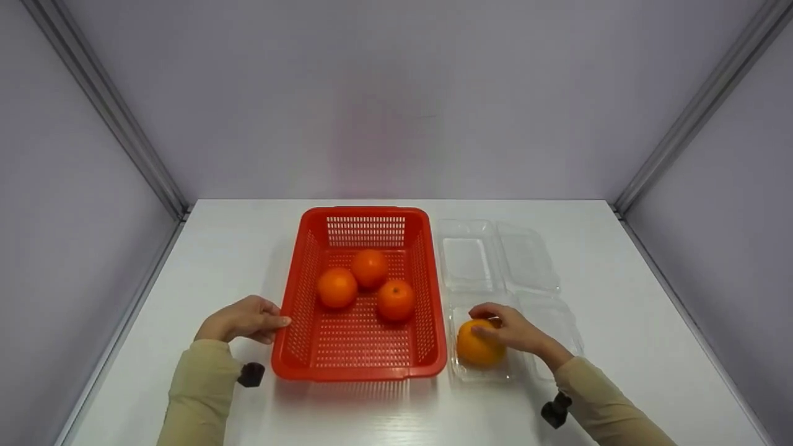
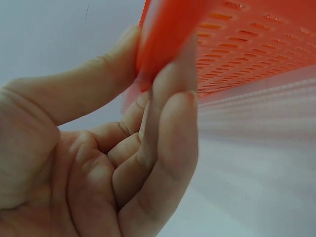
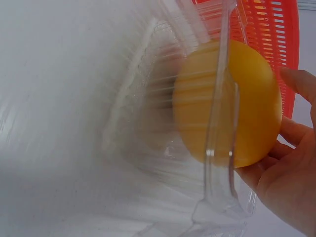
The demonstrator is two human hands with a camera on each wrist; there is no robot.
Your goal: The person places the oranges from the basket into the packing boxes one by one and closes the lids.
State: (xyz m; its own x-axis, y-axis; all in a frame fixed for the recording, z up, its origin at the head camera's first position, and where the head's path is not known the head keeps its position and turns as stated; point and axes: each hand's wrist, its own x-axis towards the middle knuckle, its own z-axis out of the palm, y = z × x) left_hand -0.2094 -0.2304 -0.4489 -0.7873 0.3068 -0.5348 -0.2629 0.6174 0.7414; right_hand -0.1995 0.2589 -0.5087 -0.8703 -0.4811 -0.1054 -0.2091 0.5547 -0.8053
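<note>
My left hand (image 1: 240, 319) pinches the left rim of a red plastic basket (image 1: 359, 373) between thumb and fingers. In the left wrist view, the rim (image 2: 165, 47) sits between the thumb and the bent fingers. Three oranges (image 1: 336, 288) lie inside the basket, towards its far half. On the other side, my right hand (image 1: 517, 331) holds a yellower orange (image 1: 480, 353) from above in the nearer clear plastic container (image 1: 455, 370). The right wrist view shows this orange (image 3: 252, 108) partly through the container's wall, with thumb and fingers around its side.
A second clear container (image 1: 464, 263) stands behind the nearer one, right of the basket. Both have clear lids (image 1: 530, 257) folded out to the right. White table surface (image 1: 632, 322) extends beyond them. A pale wall (image 1: 396, 111) rises at the back, with grey metal posts at the corners.
</note>
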